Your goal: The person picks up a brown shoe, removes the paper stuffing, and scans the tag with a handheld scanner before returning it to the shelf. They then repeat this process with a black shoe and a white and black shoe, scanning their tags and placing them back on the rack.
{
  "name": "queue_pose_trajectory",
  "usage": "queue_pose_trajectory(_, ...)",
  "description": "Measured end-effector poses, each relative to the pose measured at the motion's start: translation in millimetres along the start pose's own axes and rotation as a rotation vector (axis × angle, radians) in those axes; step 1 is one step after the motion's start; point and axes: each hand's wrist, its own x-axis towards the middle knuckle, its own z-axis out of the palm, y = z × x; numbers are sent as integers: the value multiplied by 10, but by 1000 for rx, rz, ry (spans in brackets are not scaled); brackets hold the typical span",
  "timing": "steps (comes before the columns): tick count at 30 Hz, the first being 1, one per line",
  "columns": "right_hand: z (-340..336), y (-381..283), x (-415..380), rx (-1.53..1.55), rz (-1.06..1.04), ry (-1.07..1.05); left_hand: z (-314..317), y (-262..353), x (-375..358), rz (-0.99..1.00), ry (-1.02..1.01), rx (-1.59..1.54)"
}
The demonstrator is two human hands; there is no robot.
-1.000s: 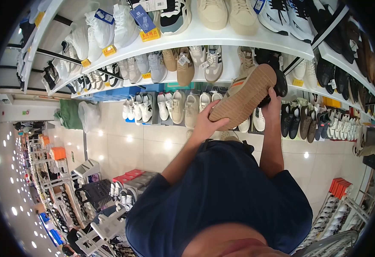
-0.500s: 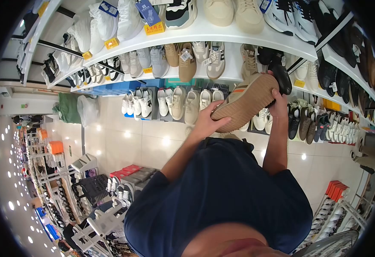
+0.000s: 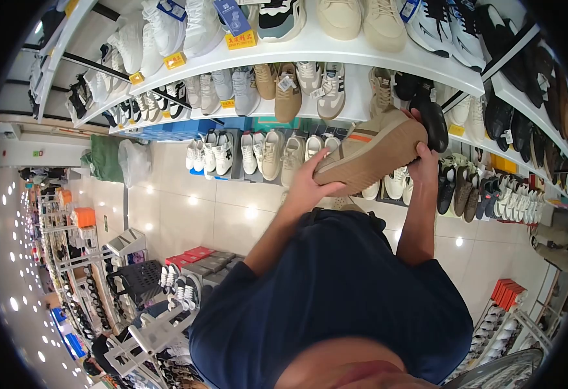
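Note:
A beige shoe with a brown sole and an orange stripe is held between both hands in front of the shelves. My left hand is closed on one end, its thumb along the sole. Around the other end my right hand is closed, some of its fingers hidden behind the shoe. A black shoe on the shelf lies just beyond that end. Past the held shoe, a similar beige shoe stands on the middle shelf.
A white upper shelf with several sneakers curves across the top. Beneath it, more shoes line the middle shelf, including a tan shoe. White shoes stand low down near the tiled floor. Shoe boxes are behind at left.
The held shoe has been rolled in my hands, so less of its sole and more of its side with the orange stripe shows. Both hands keep hold of it.

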Motion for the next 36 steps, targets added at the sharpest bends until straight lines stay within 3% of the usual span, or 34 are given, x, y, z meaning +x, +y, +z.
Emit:
queue_pose_trajectory(4,-70,-24,-86,44,-21,103,-217,12,-42,145,105,330)
queue_pose_trajectory(6,-282,21,-157,-56,297,131,-322,51,-45,194,110,452)
queue_pose_trajectory(8,-343,43,-215,-29,333,84,-389,109,-19,399,180,586)
queue_pose_trajectory(10,-397,74,-292,-38,501,92,-433,135,2,439,209,633)
queue_pose_trajectory(15,91,-199,-291,-78,465,154,-447,125,-41,482,227,704)
queue_pose_trajectory(21,137,-148,-283,28,440,193,-399,107,-54,504,226,682)
queue_pose_trajectory(27,77,35,-384,228,305,167,-317,95,-87,573,425,595)
queue_pose_trajectory(30,3,129,-421,246,279,98,-205,35,-73,410,588,363)
queue_pose_trajectory(35,211,82,-402,210,104,118,-226,58,67,-314,451,-1251)
queue_pose_trajectory(36,204,75,-393,196,63,90,-245,3,64,-313,454,-1250)
